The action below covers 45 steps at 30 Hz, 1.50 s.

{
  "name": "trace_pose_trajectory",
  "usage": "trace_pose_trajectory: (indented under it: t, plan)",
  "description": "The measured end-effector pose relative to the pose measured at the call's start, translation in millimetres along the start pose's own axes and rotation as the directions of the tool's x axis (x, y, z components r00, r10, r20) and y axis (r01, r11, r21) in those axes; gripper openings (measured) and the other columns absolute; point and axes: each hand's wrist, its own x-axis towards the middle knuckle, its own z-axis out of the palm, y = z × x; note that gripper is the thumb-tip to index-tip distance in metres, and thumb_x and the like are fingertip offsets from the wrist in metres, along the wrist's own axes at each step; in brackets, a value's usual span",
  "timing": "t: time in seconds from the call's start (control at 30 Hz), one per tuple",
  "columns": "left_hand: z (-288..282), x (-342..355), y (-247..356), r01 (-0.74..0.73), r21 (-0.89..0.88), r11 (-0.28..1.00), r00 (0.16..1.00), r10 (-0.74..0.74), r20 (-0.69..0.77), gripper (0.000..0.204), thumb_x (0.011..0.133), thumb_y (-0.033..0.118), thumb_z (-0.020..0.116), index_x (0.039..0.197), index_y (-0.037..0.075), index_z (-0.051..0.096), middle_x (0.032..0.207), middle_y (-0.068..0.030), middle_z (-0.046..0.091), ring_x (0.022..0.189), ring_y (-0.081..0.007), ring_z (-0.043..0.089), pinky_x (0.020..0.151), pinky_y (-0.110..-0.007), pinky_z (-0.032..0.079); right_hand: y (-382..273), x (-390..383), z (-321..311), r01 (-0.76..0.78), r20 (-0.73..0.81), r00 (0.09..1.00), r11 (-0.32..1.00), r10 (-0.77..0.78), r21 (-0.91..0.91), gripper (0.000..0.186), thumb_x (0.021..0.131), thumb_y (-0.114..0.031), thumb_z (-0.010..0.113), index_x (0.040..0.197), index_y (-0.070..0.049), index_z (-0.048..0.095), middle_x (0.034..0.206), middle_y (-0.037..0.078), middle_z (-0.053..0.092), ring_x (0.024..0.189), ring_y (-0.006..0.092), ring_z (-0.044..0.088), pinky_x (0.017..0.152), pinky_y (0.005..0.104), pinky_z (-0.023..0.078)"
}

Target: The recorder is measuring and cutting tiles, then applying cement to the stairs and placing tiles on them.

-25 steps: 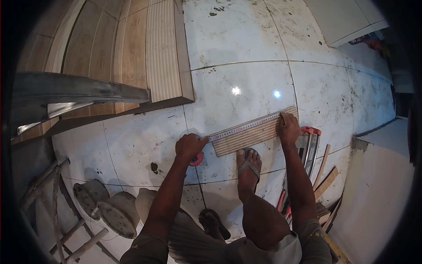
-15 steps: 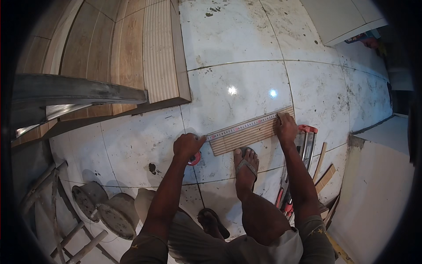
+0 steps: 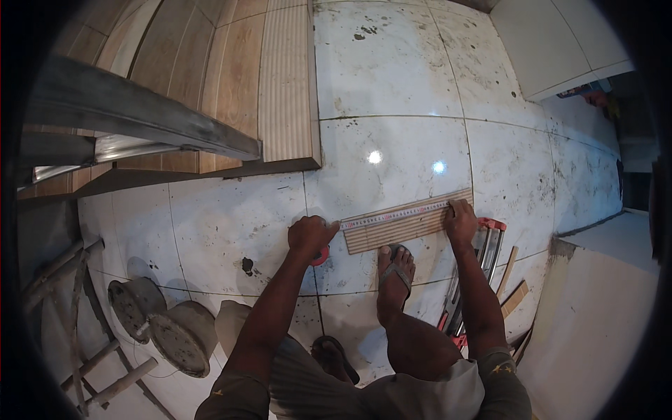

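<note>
A ribbed, wood-coloured strip (image 3: 399,234) lies slightly tilted on the white floor, just ahead of my sandalled foot. Along its far side stretches the pale blade of a tape measure (image 3: 395,214). My left hand (image 3: 310,236) is closed on the tape measure beyond the strip's left end, and part of the red case (image 3: 320,256) shows beneath it. At the strip's right end, my right hand (image 3: 460,221) pinches the other end of the blade against the strip. Its fingertips partly hide that end.
Wood-look steps (image 3: 287,91) rise at the upper left, with a metal beam (image 3: 161,112) jutting in front. Two dirty buckets (image 3: 183,338) stand lower left by wooden poles (image 3: 129,383). A red-ended tile cutter (image 3: 490,241) and wood-coloured offcuts (image 3: 514,299) lie right of my leg.
The whole view has shifted a little, so floor and steps sit further right and lower. Both hands keep their hold on the tape, which now lies slightly further in from the strip's far edge.
</note>
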Motion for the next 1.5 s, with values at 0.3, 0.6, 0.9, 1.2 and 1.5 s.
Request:
trace_pose_trajectory:
  t: [0.3, 0.6, 0.9, 1.2, 1.5]
  plan:
    - [-9, -5, 8, -0.019, -0.05, 0.999, 1.0, 0.02, 0.019, 0.061, 0.09, 0.061, 0.055, 0.086, 0.004, 0.076, 0.086, -0.0209, 0.073, 0.086, -0.0362, 0.072, 0.078, -0.047, 0.057, -5, 6, -1, -0.071, -0.033, 0.997, 0.997, 0.07, -0.011, 0.022, 0.082, -0.005, 0.062, 0.102, -0.01, 0.07, 0.098, 0.011, 0.068, 0.091, 0.0316, 0.065, 0.076, 0.0422, 0.055]
    - [5, -3, 3, -0.022, 0.041, 0.999, 1.0, 0.022, -0.004, 0.062, 0.09, 0.064, 0.052, 0.089, 0.008, 0.077, 0.09, -0.019, 0.073, 0.089, -0.0373, 0.071, 0.082, -0.048, 0.056, 7, 0, -2, -0.029, 0.024, 0.999, 0.996, 0.027, 0.086, 0.025, 0.078, -0.005, 0.066, 0.102, -0.01, 0.069, 0.094, 0.011, 0.064, 0.092, 0.0325, 0.063, 0.075, 0.0426, 0.055]
    - [2, -5, 4, -0.003, 0.018, 1.0, 0.999, 0.004, -0.04, 0.059, 0.089, 0.063, 0.053, 0.091, 0.009, 0.078, 0.089, -0.0174, 0.074, 0.088, -0.0352, 0.072, 0.08, -0.046, 0.056, 0, 5, -12, -0.016, 0.044, 0.999, 0.999, 0.014, 0.051, 0.02, 0.077, -0.005, 0.067, 0.097, -0.008, 0.069, 0.095, 0.009, 0.063, 0.092, 0.0311, 0.064, 0.074, 0.0414, 0.055]
    - [1, -2, 9, 0.007, 0.012, 1.0, 1.0, -0.007, -0.002, 0.059, 0.089, 0.062, 0.054, 0.092, 0.009, 0.078, 0.09, -0.0181, 0.074, 0.088, -0.0359, 0.072, 0.08, -0.046, 0.056, 4, 11, -3, -0.058, -0.028, 0.998, 0.997, 0.06, 0.044, 0.025, 0.076, -0.006, 0.067, 0.101, -0.008, 0.068, 0.095, 0.008, 0.063, 0.091, 0.0317, 0.063, 0.073, 0.0431, 0.055]
    - [3, -6, 8, -0.007, 0.015, 1.0, 0.999, 0.008, -0.04, 0.059, 0.089, 0.063, 0.055, 0.088, 0.008, 0.077, 0.087, -0.0174, 0.074, 0.085, -0.0361, 0.071, 0.08, -0.046, 0.055, 1, 6, -14, -0.061, 0.079, 0.995, 0.998, 0.06, 0.018, 0.026, 0.075, -0.006, 0.068, 0.101, -0.008, 0.068, 0.095, 0.01, 0.063, 0.091, 0.0323, 0.062, 0.076, 0.0434, 0.055]
